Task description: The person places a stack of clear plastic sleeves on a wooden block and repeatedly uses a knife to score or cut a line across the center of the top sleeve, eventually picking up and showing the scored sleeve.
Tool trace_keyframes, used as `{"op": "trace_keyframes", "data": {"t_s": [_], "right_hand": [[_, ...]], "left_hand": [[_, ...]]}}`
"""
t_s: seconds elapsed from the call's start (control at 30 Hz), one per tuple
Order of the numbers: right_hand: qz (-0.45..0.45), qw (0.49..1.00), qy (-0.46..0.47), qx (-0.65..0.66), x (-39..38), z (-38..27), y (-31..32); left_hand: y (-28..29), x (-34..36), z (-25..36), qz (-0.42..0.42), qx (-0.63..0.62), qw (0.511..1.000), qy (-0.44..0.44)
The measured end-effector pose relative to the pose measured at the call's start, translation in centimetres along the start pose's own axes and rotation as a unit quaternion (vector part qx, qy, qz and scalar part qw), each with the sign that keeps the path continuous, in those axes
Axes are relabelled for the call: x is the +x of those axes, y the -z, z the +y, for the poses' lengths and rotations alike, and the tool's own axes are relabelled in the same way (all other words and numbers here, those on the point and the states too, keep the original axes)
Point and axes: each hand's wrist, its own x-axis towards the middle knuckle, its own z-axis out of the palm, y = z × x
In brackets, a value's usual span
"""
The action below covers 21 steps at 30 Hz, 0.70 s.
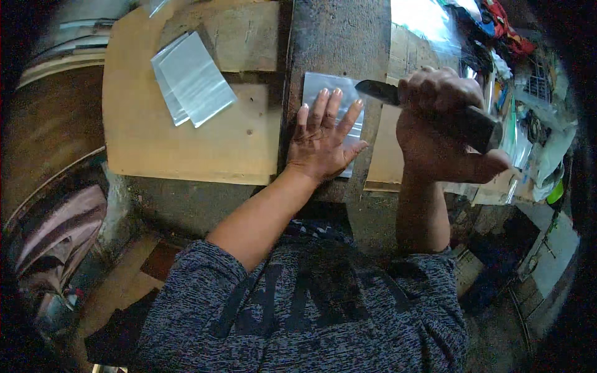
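My left hand (323, 137) lies flat with fingers spread. It presses on a clear plastic sheet or bag (314, 84) on a dark wooden strip of the worktop. Raised to its right, my right hand (444, 102) is wrapped round a dark tool (380, 92). The tool's rounded black end points left, close to the plastic's upper right corner; a squared, greyish part shows beside my thumb. The grip hides its middle, so I cannot tell its exact kind. Two overlapping clear plastic bags (198, 81) lie on the tan board to the left.
A tan board (143, 143) covers the table's left side, with a greyish panel (242, 37) on it at the back. Cardboard (382, 149) lies right of the dark wooden strip (339, 37). Clear plastic and a red cloth (513, 31) crowd the far right.
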Motion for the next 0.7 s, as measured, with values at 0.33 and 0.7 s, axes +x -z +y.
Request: {"op": "trace_keyframes", "data": {"t_s": [0.33,0.7], "right_hand": [[-0.078,0.990,-0.026,-0.115,-0.7,0.0,-1.4],[-0.075,0.993,-0.051,-0.081,-2.0,1.7,-4.4]], "left_hand": [[-0.1,0.0,0.0,0.015,0.002,1.000,0.009],[-1.1,-0.3,-0.2,-0.003,-0.046,0.999,0.003]]}}
